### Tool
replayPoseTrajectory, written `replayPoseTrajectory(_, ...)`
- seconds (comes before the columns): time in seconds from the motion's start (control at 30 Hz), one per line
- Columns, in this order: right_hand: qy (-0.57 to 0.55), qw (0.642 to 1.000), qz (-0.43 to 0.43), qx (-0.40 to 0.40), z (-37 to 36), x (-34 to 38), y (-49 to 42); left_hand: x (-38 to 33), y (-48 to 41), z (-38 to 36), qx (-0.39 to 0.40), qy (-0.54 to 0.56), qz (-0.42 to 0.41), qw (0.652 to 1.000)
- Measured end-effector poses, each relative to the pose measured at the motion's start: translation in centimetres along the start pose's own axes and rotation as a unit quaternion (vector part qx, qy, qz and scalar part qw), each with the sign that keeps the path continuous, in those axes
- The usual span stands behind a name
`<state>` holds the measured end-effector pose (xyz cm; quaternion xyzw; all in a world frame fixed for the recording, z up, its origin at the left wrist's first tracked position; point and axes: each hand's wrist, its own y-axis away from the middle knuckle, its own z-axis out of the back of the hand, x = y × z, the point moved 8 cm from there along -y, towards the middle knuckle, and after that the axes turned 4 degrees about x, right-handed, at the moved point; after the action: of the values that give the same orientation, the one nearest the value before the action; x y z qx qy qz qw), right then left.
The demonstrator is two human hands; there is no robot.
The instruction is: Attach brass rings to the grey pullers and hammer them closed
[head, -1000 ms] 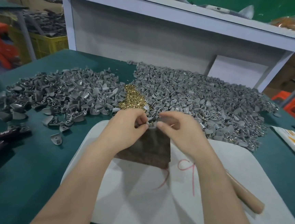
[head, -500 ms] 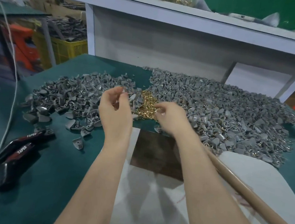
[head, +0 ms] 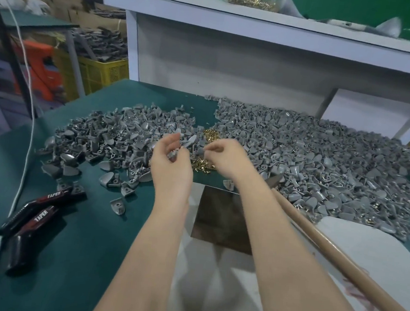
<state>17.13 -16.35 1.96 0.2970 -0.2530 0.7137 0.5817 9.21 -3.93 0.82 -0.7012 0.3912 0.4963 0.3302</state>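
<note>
Head view: my left grip (head: 171, 163) clasps a grey puller (head: 174, 153), my right grip (head: 226, 157) pinches a second puller (head: 200, 151) (ring unseen), so I'd hook one of the brass rings (head: 202, 165) fully through before hammering.

Bare green mat (head: 93, 232) front-left; puller heaps (head: 322, 160) block far side, hammer handle (head: 339, 256) crosses right.

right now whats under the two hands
A heap of brass rings on the green mat. The left hand and right hand cover its middle, so anything else there is hidden.
</note>
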Motion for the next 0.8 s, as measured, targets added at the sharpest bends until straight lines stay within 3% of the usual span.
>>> replayPoseTrajectory(0.1,-0.262,0.963,0.002,0.057,1.8,-0.3,2.4,0.0,0.3,-2.0,0.1,-0.075,-0.025,0.992)
replayPoseTrajectory(0.27,-0.326,0.939,0.007,0.107,2.9,0.1,4.9,-0.5,1.6,-4.2,0.183,-0.124,-0.047,0.974)
replayPoseTrajectory(0.63,-0.369,0.929,-0.003,0.025,1.4,1.7,4.4,-0.8,1.1,-2.5,0.114,-0.064,-0.041,0.991)
replayPoseTrajectory(0.8,-0.388,0.92,0.005,0.055,0.5,2.3,3.3,-1.4,0.3,-0.6,0.037,-0.021,-0.07,0.997)
